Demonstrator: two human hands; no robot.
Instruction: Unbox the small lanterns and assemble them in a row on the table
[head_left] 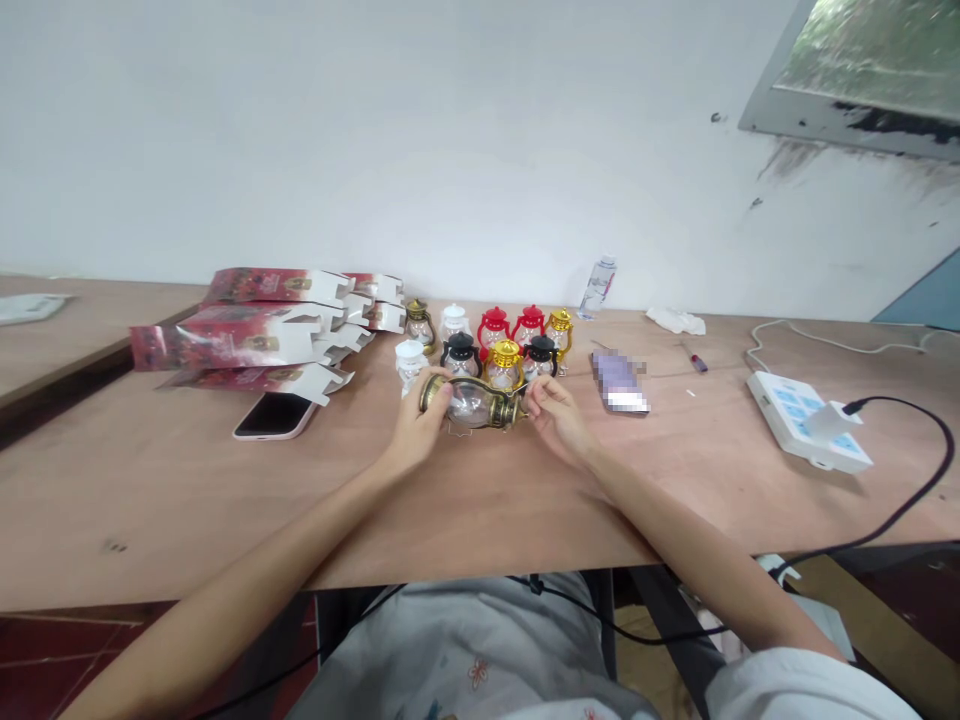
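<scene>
My left hand (420, 420) is closed around the base of a bronze-coloured lantern (472, 403) with a clear globe. The lantern lies on its side above the table, its top pointing right. At that top end, my right hand (553, 412) pinches what looks like a thin wire; its exact shape is too small to tell. Just behind the lantern stand several more small lanterns, among them a gold one (505, 362), a black one (460, 352), a red one (494, 328) and a white one (410, 360).
Flattened red-and-white printed boxes (259, 338) are piled at left, above a phone (276, 415). To the right are another phone (619, 382), a small screwdriver (698, 363), a tissue (676, 320) and a power strip (787, 405). A plastic bottle (598, 287) stands by the wall.
</scene>
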